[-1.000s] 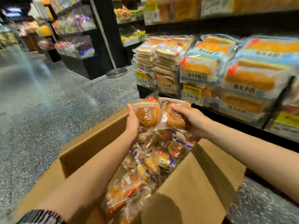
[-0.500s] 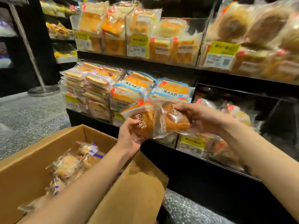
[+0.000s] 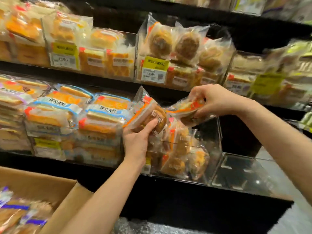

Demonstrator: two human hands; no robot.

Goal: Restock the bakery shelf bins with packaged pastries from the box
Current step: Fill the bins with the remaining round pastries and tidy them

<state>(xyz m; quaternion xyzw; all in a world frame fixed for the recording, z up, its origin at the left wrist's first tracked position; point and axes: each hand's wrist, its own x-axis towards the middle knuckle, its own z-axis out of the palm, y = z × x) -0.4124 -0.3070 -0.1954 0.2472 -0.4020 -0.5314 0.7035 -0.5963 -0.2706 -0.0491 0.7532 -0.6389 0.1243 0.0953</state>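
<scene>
Pastries (image 3: 148,117) now above "15.80"-tagged bin (image 3: 217,144)

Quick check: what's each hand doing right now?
Left hand: holds a clear-wrapped round brown pastry with orange trim.
Right hand: holds a second clear-wrapped orange-trimmed pastry.

Black shelving (image 3: 108,76) fills the frame in tiers, its dark base panel (image 3: 194,203) across the lower middle; speckled grey floor (image 3: 135,228) shows at bottom centre; blurred yellow price tags (image 3: 155,63), perhaps paper, dot the upper half.
</scene>
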